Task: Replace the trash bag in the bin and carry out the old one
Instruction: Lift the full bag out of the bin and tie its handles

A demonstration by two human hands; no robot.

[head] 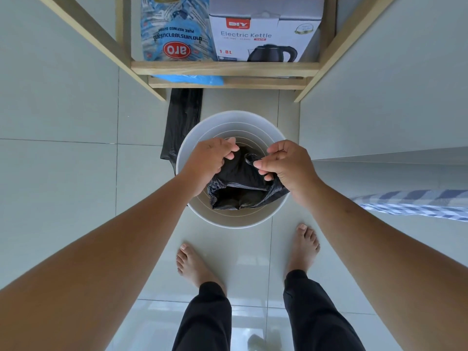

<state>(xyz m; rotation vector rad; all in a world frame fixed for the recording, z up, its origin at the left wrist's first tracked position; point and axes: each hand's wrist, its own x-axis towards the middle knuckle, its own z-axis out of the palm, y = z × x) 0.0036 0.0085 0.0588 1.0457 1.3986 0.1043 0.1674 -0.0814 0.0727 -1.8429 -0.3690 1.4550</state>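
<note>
A round white bin (228, 219) stands on the tiled floor just ahead of my bare feet. Inside it sits a crumpled black trash bag (238, 188). My left hand (207, 158) pinches the bag's left top edge over the bin's mouth. My right hand (286, 165) pinches the right side, with a bag handle loop between the fingers. A second black bag (182, 120) lies flat on the floor behind and left of the bin, partly hidden by its rim.
A wooden shelf unit (222, 68) stands right behind the bin, holding a blue sugar pack (174, 34) and an electric kettle box (266, 34). Pale walls close in on both sides. A blue checked cloth (415, 203) hangs at the right.
</note>
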